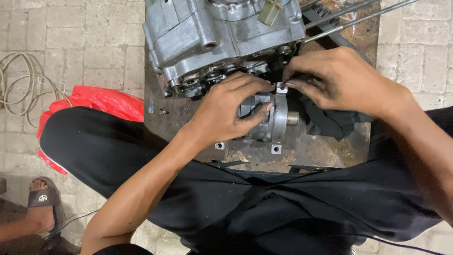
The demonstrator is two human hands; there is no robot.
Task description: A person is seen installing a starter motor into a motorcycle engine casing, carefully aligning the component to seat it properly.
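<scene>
1. While the engine case (222,38) serves as the landmark at the top of the rusty work plate (325,146), the far-left hazards sit well to its left: a coil of pale cable (19,85) on the paving and a red plastic bag (101,101) beside the person's black trouser leg (94,146). A shifted knee could snag either and jolt the plate.
2. Below and left of the case, a sandalled foot (42,203) of another person rests on the ground. If a loose part rolled off the plate, it could drop towards it.
3. Just below the case, the left hand (226,111) is curled over the small grey cylindrical part (269,120), fingers wrapped around its body and thumb pressed against its flange. Greasy skin makes a slip likely, and the part could tip against the case's ports.
4. Directly under the case's right end, the right hand (339,80) pinches at the part's upper mounting tab (281,88) with thumb and fingertips drawn together. What it pinches is too small to tell. Anything tiny could fall into the gap between part and case.
5. Below and right of the case, a dark rag (330,123) lies bunched against the part's stub shaft (292,118). It could catch on the shaft or hide a dropped piece.
6. Above the right hand, thin metal rods (358,16) jut from the case; a raised wrist could knock them.
</scene>
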